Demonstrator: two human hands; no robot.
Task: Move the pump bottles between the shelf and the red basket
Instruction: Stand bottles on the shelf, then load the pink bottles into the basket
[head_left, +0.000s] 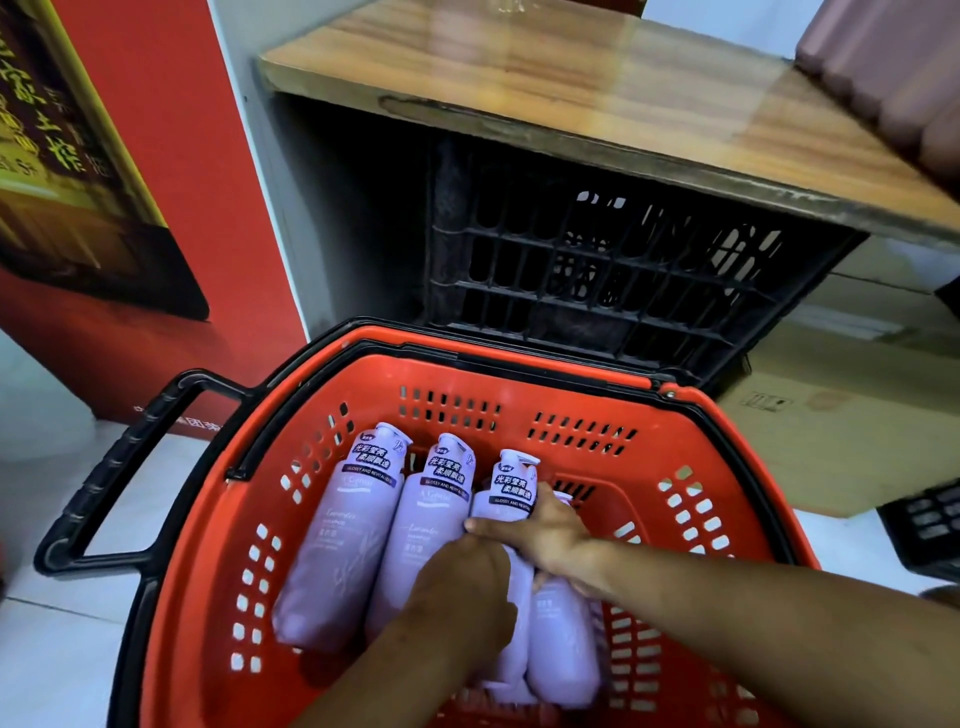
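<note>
Four lilac pump bottles (340, 540) are lying side by side in the red basket (691, 525), below the wooden shelf (571, 88). Two hands are meeting on the third bottle (511, 486): the left hand (467, 584) is wrapping its body, and the right hand (545, 530) is gripping its shoulder.

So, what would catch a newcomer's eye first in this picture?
The red basket at bottom centre, with lilac pump bottles lying side by side inside. The left hand and right hand both grip the right-hand bottles. Behind, a wooden shelf stands over a black crate.
</note>
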